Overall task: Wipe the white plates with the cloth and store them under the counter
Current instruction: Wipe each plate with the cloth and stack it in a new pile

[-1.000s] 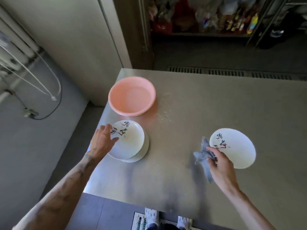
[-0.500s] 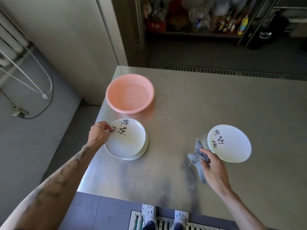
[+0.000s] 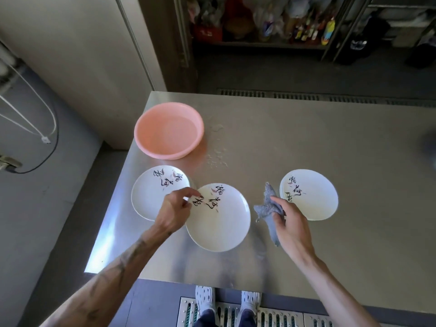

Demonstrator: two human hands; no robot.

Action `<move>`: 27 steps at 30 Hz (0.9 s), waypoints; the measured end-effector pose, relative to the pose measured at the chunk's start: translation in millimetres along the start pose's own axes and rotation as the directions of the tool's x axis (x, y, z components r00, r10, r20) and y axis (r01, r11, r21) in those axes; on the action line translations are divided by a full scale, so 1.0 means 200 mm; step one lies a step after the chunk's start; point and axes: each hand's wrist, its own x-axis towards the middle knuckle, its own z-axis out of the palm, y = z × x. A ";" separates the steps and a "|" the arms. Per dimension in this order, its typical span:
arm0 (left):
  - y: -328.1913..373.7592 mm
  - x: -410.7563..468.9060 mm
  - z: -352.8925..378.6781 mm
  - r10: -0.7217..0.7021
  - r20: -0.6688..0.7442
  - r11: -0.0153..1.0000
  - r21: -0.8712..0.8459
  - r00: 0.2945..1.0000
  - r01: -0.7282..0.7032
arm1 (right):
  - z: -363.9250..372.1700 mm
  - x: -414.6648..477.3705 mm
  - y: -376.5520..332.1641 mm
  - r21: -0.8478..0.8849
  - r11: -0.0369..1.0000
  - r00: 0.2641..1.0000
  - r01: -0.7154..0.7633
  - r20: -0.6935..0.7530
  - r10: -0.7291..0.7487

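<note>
Left hand (image 3: 174, 214) has pinched top plate (image 3: 219, 223) by rim and drawn it off left stack (image 3: 151, 194) at counter's (image 3: 306, 142) left edge, toward near middle. Right hand (image 3: 291, 228) curled round cloth (image 3: 269, 208), beside right stack (image 3: 311, 195). Wiping looks next; storing not begun.

Single head-worn wide-angle view; faces forward, tilted steeply down onto flat brushed-steel counter (image 3: 306, 149) (wearer's white perforated shoes (image 3: 204, 299) at bottom edge); near.

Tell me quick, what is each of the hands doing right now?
Left hand: closed, pinching the rim of a white plate.
Right hand: closed, gripping the grey cloth.
</note>
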 end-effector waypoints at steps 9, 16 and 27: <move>-0.08 -0.02 0.64 -0.027 0.109 0.996 -0.079 0.994 0.036 | 0.17 -0.07 0.16 -0.112 0.993 0.998 0.021 0.063 -0.014; -0.24 -0.06 0.75 0.163 0.144 0.984 0.049 0.976 -0.172 | 0.39 -0.10 0.33 -0.364 0.924 0.972 0.115 0.231 -0.030; -0.41 -0.12 0.75 0.256 0.314 0.887 0.300 0.914 -0.351 | 0.61 -0.09 0.34 -0.543 0.720 0.896 0.432 0.349 -0.274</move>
